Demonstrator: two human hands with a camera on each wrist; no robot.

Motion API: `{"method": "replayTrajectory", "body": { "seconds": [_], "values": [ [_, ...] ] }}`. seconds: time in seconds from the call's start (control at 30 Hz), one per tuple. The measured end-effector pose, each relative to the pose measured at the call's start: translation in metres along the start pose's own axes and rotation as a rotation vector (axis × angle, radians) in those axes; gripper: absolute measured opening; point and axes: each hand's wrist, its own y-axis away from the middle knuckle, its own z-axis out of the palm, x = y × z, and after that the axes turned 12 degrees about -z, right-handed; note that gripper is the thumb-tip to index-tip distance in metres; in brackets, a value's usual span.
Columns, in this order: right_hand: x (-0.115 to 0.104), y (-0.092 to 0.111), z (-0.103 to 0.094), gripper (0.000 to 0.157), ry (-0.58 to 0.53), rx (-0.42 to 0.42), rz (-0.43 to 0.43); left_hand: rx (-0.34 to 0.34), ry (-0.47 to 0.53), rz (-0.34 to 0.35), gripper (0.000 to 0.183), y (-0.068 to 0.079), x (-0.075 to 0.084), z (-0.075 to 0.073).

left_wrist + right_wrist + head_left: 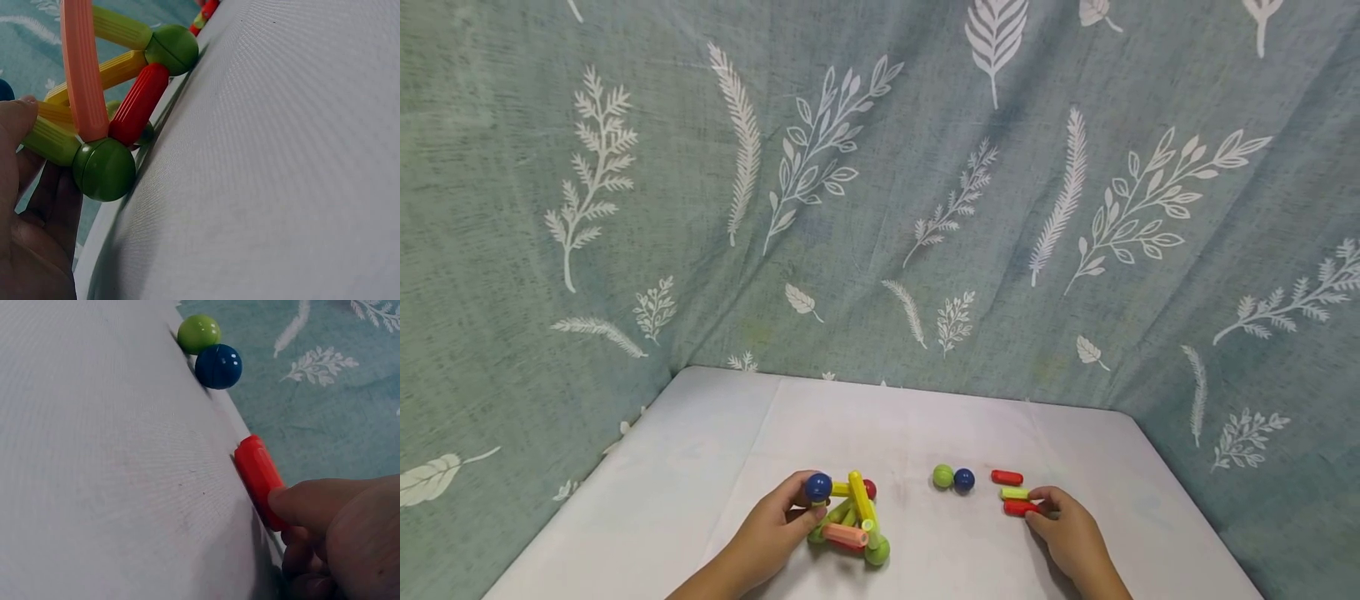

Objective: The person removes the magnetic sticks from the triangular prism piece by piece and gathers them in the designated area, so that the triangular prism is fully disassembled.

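My left hand point(778, 521) holds a structure of toy building sticks and balls, with thumb and fingers pinching a yellow-green stick point(49, 139) beneath a blue ball point(817, 487). Other parts of the structure are a salmon stick point(845, 535), a long yellow stick point(859, 496), a red stick point(139, 103), a green ball point(105, 170) and a red ball point(870, 489). Over at the right, my right hand point(1071, 533) has its thumb and fingers at the end of a loose red stick point(257, 478). A loose yellow-green stick point(1013, 493) lies beside it, near the index finger.
Another red stick point(1007, 477) lies just behind. A light green ball point(943, 476) and a dark blue ball point(964, 480) sit together between the hands. Leaf-patterned cloth point(865, 317) hangs round the back and sides of the white table point(730, 450).
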Motion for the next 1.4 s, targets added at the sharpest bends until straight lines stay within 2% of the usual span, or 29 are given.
{"method": "replayTrajectory", "body": {
  "seconds": [0.27,0.37,0.53,0.67,0.83,1.0,1.2,1.4],
  "values": [
    [-0.011,0.000,-0.007,0.038,-0.024,-0.040,-0.002,-0.016,0.016,-0.004,0.038,-0.001,0.001,-0.001],
    [-0.021,0.004,-0.009,0.039,-0.030,-0.028,-0.033,-0.017,0.015,0.000,0.038,0.000,0.001,-0.001],
    [-0.046,0.011,-0.008,0.037,-0.123,-0.022,-0.086,-0.023,0.012,0.004,0.038,0.000,0.002,0.000],
    [-0.071,0.020,0.002,0.033,-0.171,-0.057,-0.186,-0.019,0.006,0.010,0.038,-0.002,0.002,0.001],
    [-0.103,0.032,0.020,0.033,-0.213,-0.189,-0.333,-0.013,-0.002,0.003,0.038,-0.004,0.000,0.001],
    [-0.134,0.035,0.035,0.033,-0.238,-0.294,-0.421,-0.028,-0.001,0.003,0.038,-0.005,-0.001,0.000],
    [-0.168,0.035,0.053,0.028,-0.278,-0.338,-0.483,-0.017,-0.010,0.009,0.037,-0.004,0.000,-0.002],
    [-0.190,0.037,0.066,0.023,-0.316,-0.330,-0.542,-0.013,0.013,0.005,0.037,-0.003,-0.001,-0.002]
  ]
}}
